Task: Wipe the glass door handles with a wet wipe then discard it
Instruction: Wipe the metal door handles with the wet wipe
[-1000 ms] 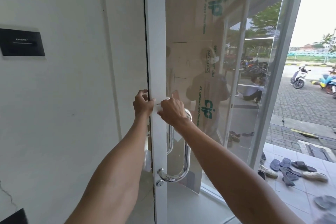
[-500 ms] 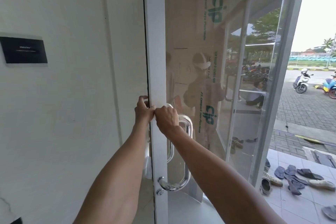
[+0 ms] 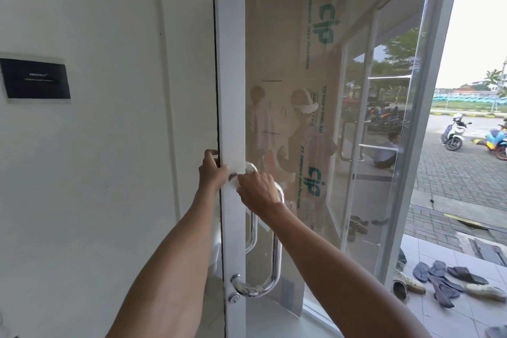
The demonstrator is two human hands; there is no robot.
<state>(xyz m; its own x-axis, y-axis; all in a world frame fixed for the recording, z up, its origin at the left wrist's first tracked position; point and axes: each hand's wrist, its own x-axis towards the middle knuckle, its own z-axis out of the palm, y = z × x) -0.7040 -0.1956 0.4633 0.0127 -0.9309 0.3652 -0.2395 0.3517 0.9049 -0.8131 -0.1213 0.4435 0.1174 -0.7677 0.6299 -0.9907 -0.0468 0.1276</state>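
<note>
**At the door edge: the top of the handle is being wiped**

Nearest the camera, two bare forearms are stretched forward and up toward the edge of a white-framed glass door [image 3: 231, 90]. The left hand [image 3: 212, 173] is curled around the frame's edge, fingers hidden behind it, probably so that the open door is kept from swinging while it is rubbed. The right hand [image 3: 259, 191] is closed over the upper bend of the chrome handle [image 3: 275, 261], where the bar meets the frame. A small white scrap, taken to be the wet wipe [image 3: 233, 176], is glimpsed between the two thumbs; most of it is hidden under the right palm, so the grip on it cannot be made out fully. Below the hands, the handle's long bar and lower curve are left bare and shiny, and a second handle is seen through the glass on the far side. A keyhole is set just under the lower mount.

To the left, a white wall is seen with a black plaque [image 3: 35, 78]. Behind the glass, printed brown cardboard [image 3: 288, 63] is leaned. Farther out, sandals [image 3: 450, 280] are scattered on the tiles and scooters [image 3: 455, 132] are parked on paving. No bin is visible.
</note>
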